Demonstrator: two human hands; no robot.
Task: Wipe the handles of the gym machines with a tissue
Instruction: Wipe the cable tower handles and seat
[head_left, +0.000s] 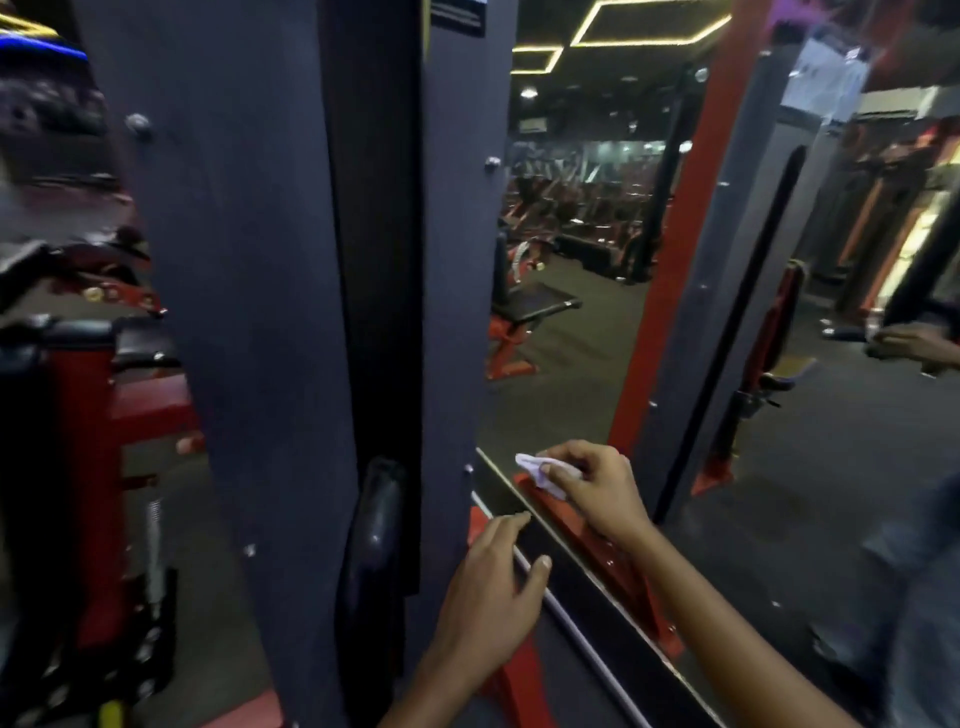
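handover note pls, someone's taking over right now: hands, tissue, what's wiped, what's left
Right hand: pinches the crumpled white tissue, held low just in front of the mirror, not on any handle.
Left hand: open, fingers relaxed, holds nothing, near the mirror's lower edge.
Nearest handle: the black padded grip hanging in the slot of the dark grey machine column, left of both hands. Neither hand touches it.
Done: cannot tell from this picture which handles have been wiped.
Left: probably bring the tissue to that black grip, then go on to the other machines' handles.
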